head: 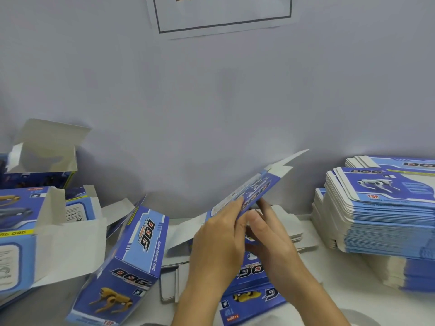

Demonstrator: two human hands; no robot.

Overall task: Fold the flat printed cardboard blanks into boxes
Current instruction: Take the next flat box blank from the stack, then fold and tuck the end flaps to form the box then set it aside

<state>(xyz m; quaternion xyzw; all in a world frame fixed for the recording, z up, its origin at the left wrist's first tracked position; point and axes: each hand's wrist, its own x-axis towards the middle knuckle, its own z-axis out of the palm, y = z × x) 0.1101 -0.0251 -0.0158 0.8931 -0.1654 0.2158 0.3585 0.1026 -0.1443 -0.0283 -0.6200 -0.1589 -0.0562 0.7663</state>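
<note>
gripping tilted blank (255, 187) above table: left hand (220, 241), right hand (270, 236) pinch lower edge.

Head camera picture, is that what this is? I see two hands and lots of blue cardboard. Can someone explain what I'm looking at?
Yes. There is no machine here: a person wears a camera on the head, so you look down on their own two hands. The left hand and the right hand together pinch one flat printed blank, lifted off the table and tilted up to the right. On the right stands a stack of flat blanks waiting to be folded. On the left lie folded boxes, one tipped box showing a yellow toy dog, and open boxes with white flaps up. Behind is a grey wall with a paper sheet.
</note>
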